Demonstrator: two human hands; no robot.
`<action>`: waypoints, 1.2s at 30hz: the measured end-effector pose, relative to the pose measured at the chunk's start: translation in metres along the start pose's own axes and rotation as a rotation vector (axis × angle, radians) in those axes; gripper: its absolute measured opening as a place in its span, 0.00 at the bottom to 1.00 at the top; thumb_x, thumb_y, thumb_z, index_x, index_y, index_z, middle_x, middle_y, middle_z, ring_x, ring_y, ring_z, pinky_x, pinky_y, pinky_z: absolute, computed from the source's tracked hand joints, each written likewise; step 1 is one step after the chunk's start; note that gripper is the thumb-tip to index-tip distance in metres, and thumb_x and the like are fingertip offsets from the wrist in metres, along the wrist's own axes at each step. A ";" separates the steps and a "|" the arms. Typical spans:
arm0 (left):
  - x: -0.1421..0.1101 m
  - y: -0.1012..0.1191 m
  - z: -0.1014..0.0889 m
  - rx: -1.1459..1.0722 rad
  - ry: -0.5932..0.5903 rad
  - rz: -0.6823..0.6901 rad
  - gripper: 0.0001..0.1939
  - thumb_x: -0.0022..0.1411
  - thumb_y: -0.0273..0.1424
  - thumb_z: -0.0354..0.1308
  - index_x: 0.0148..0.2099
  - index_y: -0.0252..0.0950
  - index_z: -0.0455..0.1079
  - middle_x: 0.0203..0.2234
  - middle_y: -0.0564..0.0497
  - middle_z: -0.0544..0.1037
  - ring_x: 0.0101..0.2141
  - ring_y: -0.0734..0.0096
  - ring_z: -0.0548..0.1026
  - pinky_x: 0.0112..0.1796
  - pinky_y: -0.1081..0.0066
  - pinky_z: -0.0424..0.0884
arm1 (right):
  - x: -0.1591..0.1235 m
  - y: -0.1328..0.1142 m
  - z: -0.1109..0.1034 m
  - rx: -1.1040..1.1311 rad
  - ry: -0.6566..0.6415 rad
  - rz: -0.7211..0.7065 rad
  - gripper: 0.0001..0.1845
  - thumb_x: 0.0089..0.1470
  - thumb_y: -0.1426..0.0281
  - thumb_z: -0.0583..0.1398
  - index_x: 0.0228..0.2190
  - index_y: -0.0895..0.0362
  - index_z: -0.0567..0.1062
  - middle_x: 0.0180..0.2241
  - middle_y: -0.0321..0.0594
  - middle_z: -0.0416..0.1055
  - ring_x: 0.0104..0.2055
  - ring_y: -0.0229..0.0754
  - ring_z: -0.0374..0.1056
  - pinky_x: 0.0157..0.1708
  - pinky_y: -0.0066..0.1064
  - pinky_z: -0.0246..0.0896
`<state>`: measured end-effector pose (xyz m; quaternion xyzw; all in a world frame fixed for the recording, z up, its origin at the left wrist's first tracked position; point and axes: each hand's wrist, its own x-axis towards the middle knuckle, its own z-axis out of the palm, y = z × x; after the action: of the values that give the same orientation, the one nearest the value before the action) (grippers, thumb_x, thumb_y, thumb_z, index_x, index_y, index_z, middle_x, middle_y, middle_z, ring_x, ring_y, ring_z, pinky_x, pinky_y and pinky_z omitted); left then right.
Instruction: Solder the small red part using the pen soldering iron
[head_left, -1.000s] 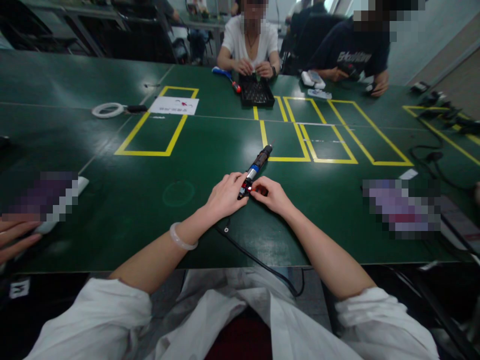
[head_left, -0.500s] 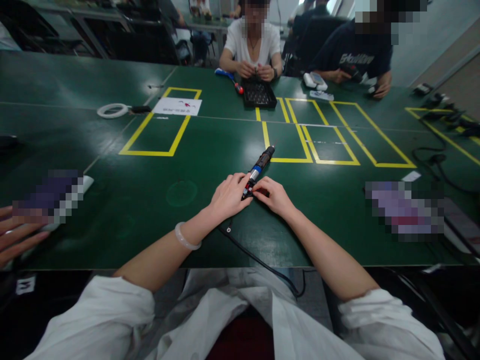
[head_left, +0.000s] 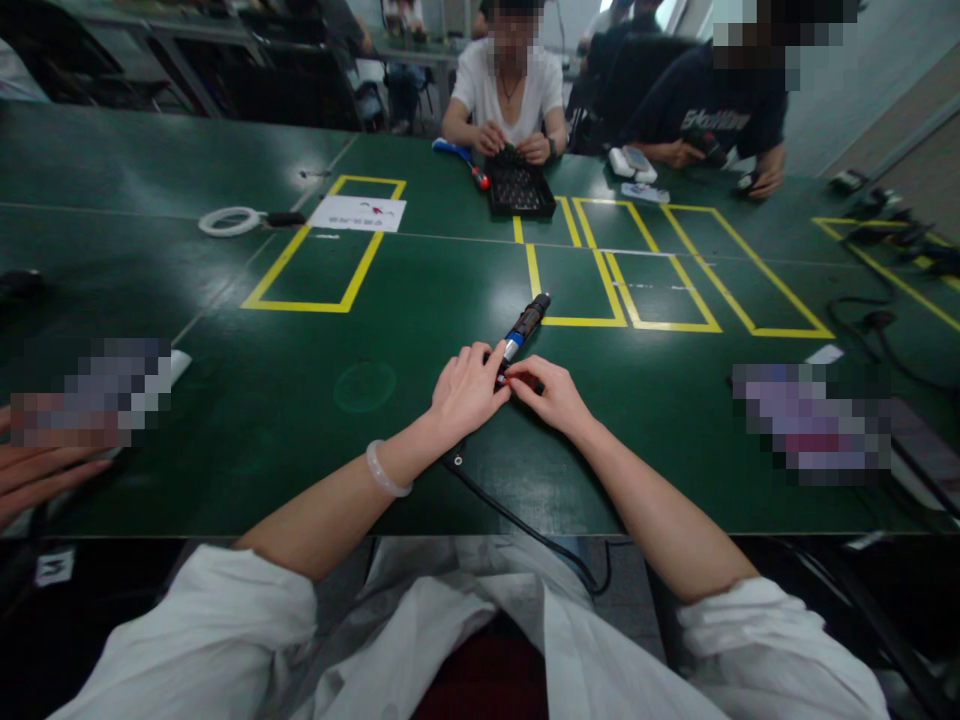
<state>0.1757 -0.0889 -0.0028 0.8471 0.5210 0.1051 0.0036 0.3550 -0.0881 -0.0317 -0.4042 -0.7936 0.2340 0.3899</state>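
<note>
A black electric screwdriver (head_left: pixel 526 326) with a blue band and a red part at its near end lies on the green table (head_left: pixel 300 400), tip pointing away from me. My left hand (head_left: pixel 466 392) curls over its near end from the left. My right hand (head_left: pixel 551 392) pinches the same red end from the right. Both hands rest on the table. A black cable (head_left: pixel 517 520) runs from the tool back over the table's near edge to my lap.
Yellow tape rectangles (head_left: pixel 319 270) mark the table. Across it, a person in white works over a black tray (head_left: pixel 519 190); a person in dark sits to the right. A white ring (head_left: pixel 223 221) and paper sheet (head_left: pixel 358 213) lie far left. Another person's hand (head_left: pixel 37 475) rests at left.
My left hand has slid further over the tool's near end, hiding most of the red part. The view shifted slightly; the tool stayed put.
</note>
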 end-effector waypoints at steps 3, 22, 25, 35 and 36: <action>0.000 -0.002 0.000 -0.013 -0.014 -0.002 0.31 0.67 0.39 0.52 0.69 0.38 0.54 0.51 0.40 0.67 0.47 0.54 0.67 0.45 0.60 0.66 | 0.000 0.001 0.002 0.013 0.005 0.009 0.07 0.60 0.70 0.58 0.41 0.55 0.74 0.35 0.40 0.72 0.32 0.39 0.66 0.35 0.32 0.63; 0.005 -0.165 -0.027 0.018 -0.081 -0.485 0.34 0.65 0.48 0.51 0.70 0.46 0.53 0.56 0.37 0.62 0.54 0.43 0.64 0.50 0.52 0.66 | 0.001 0.008 -0.002 0.009 -0.043 0.099 0.06 0.60 0.70 0.58 0.37 0.55 0.75 0.32 0.38 0.72 0.29 0.37 0.64 0.32 0.30 0.60; -0.003 -0.197 -0.033 0.019 -0.061 -0.595 0.35 0.65 0.47 0.52 0.70 0.44 0.53 0.56 0.38 0.62 0.53 0.45 0.63 0.50 0.52 0.64 | 0.001 0.009 -0.001 0.011 -0.061 0.093 0.06 0.60 0.70 0.58 0.37 0.55 0.75 0.33 0.38 0.72 0.30 0.38 0.64 0.32 0.30 0.60; -0.020 -0.235 -0.043 0.099 -0.003 -0.808 0.32 0.67 0.49 0.49 0.68 0.43 0.55 0.57 0.43 0.61 0.50 0.55 0.60 0.53 0.54 0.58 | -0.001 0.011 -0.001 0.020 -0.068 0.096 0.06 0.60 0.70 0.58 0.37 0.55 0.76 0.33 0.38 0.72 0.30 0.38 0.65 0.32 0.30 0.60; -0.020 -0.235 -0.043 0.106 0.008 -0.805 0.32 0.67 0.48 0.49 0.68 0.43 0.55 0.57 0.43 0.61 0.50 0.54 0.61 0.53 0.53 0.58 | -0.001 0.011 -0.001 0.022 -0.069 0.097 0.06 0.60 0.70 0.58 0.37 0.55 0.76 0.33 0.38 0.72 0.30 0.38 0.65 0.32 0.30 0.60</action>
<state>-0.0478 -0.0040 0.0085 0.5741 0.8156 0.0718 -0.0012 0.3611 -0.0827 -0.0385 -0.4294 -0.7834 0.2753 0.3551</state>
